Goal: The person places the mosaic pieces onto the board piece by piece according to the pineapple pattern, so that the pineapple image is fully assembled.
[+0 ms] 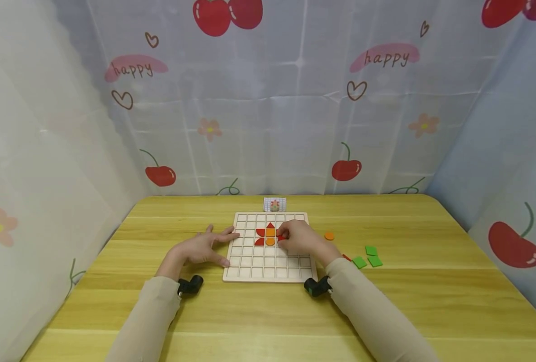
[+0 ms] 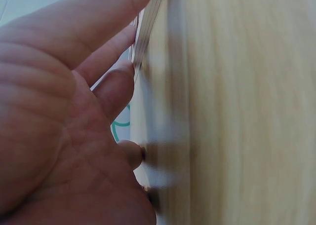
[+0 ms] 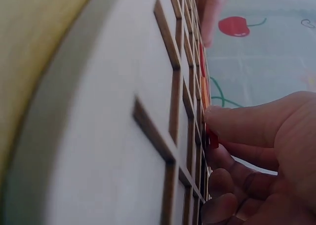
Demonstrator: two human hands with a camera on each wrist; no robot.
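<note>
A pale wooden grid board [image 1: 249, 272] lies on the table. On it are red pieces [image 1: 260, 242] with curved edges, a red triangle [image 1: 270, 225], an orange square [image 1: 270, 233] and an orange round piece [image 1: 270, 242]. My right hand [image 1: 300, 238] is over the board's right half; in the right wrist view its thumb and fingers pinch a small red tile [image 3: 212, 138] at the grid, whose full shape is hidden. With fingers spread, my left hand [image 1: 203, 247] touches the board's left edge; the left wrist view shows its palm and the board's side.
Beyond the board lies a small pattern card [image 1: 275, 204]. Right of it are an orange round piece [image 1: 329, 236], several green squares [image 1: 359, 262] and a red piece [image 1: 346, 258] partly behind my right wrist. A printed curtain [image 1: 268, 110] stands behind the table [image 1: 258, 322].
</note>
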